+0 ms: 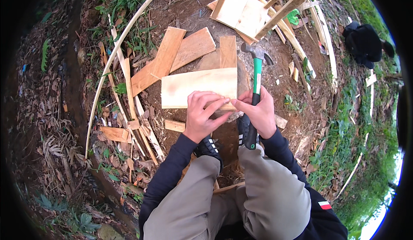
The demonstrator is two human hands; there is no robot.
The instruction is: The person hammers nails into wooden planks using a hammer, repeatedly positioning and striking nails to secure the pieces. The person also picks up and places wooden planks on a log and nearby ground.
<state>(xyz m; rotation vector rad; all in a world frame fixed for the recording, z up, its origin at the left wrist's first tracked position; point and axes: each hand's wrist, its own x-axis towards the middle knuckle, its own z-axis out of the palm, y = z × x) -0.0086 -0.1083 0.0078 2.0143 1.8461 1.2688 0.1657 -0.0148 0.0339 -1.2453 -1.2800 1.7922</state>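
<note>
A pale wooden board [198, 85] lies crosswise in front of me, its near right corner between my hands. My left hand [203, 113] grips that near edge, fingers curled over the top and thumb lower down. Against my right palm rests a claw hammer [257, 76] with a green and black handle, its head pointing away from me. The thumb and forefinger of my right hand [260, 111] meet my left fingertips at the corner; whatever small thing may be pinched there is too small to make out. Beneath the board, a short upright plank [228, 52] shows at the far side.
Loose planks [193, 48] lie beyond the board. A wooden stool-like frame [243, 12], legs up, stands at the far right. Long thin strips [116, 50] of wood lie to the left. A black bag [363, 44] sits on the grass at right. My shoes [208, 147] are just below the board.
</note>
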